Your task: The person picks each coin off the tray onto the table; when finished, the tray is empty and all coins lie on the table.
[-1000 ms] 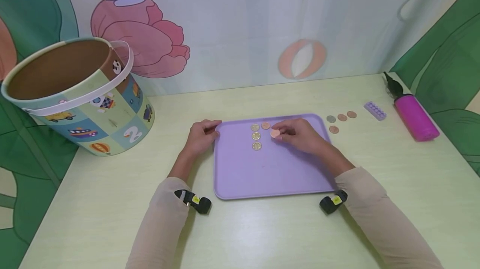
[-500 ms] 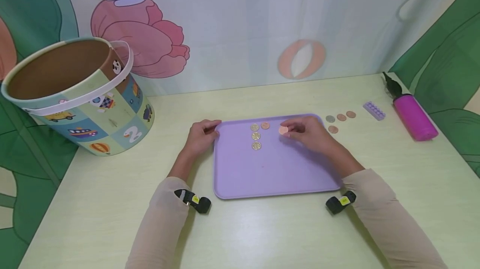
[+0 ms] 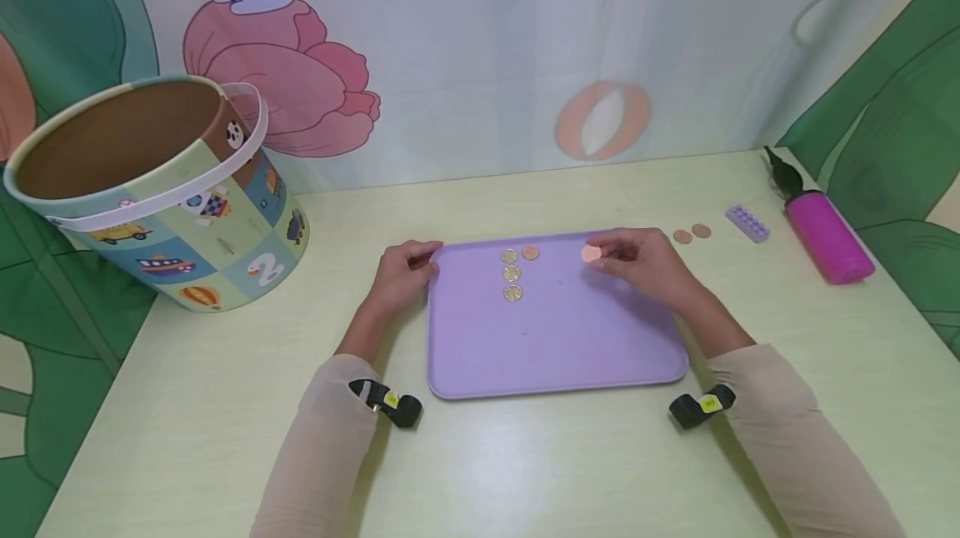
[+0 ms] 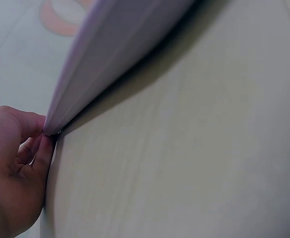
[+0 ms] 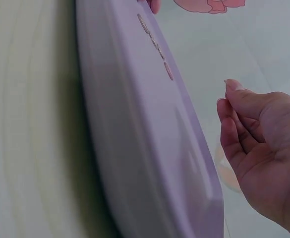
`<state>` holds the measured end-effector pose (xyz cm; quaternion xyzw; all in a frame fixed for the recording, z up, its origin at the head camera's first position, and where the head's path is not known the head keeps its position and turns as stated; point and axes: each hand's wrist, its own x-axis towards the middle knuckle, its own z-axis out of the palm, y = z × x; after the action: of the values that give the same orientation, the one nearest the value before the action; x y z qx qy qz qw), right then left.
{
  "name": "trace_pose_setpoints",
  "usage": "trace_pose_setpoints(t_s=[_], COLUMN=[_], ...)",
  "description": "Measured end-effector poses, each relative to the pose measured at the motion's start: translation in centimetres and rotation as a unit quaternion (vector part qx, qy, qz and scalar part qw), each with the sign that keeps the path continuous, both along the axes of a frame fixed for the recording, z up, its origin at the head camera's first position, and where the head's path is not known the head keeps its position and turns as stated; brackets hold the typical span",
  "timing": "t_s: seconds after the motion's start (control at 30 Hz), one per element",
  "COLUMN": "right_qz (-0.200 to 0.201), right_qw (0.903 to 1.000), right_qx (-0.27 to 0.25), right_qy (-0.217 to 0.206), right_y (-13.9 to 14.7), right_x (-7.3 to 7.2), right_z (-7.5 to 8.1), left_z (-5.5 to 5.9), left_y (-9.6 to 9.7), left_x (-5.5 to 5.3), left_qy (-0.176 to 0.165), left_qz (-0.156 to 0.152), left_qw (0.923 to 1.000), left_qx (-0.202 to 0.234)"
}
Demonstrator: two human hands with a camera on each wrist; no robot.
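Observation:
A copper-coloured coin is pinched between thumb and fingertips of my right hand, raised over the right back part of the purple tray. In the right wrist view that hand is off the tray's surface. My left hand grips the tray's back left corner; in the left wrist view, finger and thumb of the left hand meet at that corner. Three gold-coloured coins lie in a column on the tray. Beside the top one lies another copper-coloured coin.
Two copper-coloured coins lie on the table right of the tray. Past them are a purple toy brick and a pink cylinder with a black nozzle. A large patterned bucket stands at the left, before a printed curtain.
My right hand has moved right across the tray, carrying the coin. It now hides a grey coin and a copper-coloured coin on the table. The left hand keeps its place.

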<state>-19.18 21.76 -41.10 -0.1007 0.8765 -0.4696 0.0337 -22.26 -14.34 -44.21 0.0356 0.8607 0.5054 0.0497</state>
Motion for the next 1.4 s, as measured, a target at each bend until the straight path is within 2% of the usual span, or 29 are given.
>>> trace_pose_setpoints(t_s=[0.5,0.73,0.87,1.07,1.4], right_qz=[-0.041,-0.052,-0.073,-0.094,-0.092], right_qw=[0.999,0.9977,0.9957,0.9938,0.9939], right_qx=[0.012,0.028,0.053,0.059,0.06], right_qy=[0.008,0.032,0.021,0.008,0.01], right_y=[3.4,4.8,5.6,7.1,10.0], right_x=[0.4,0.5,0.7,0.9,1.1], right_z=[-0.4,-0.3,-0.3,-0.6,-1.1], left_z=[-0.2,0.0,0.0,0.0,0.1], left_y=[-0.1,-0.1,-0.1,-0.1,0.0], left_x=[-0.1,0.0,0.0,0.0,0.1], left_qy=[0.002,-0.004,-0.006,-0.002,-0.005], left_qz=[0.0,0.002,0.002,0.0,0.001], left_qw=[0.9999,1.0,1.0,1.0,1.0], left_qx=[-0.011,-0.004,-0.001,-0.005,0.001])
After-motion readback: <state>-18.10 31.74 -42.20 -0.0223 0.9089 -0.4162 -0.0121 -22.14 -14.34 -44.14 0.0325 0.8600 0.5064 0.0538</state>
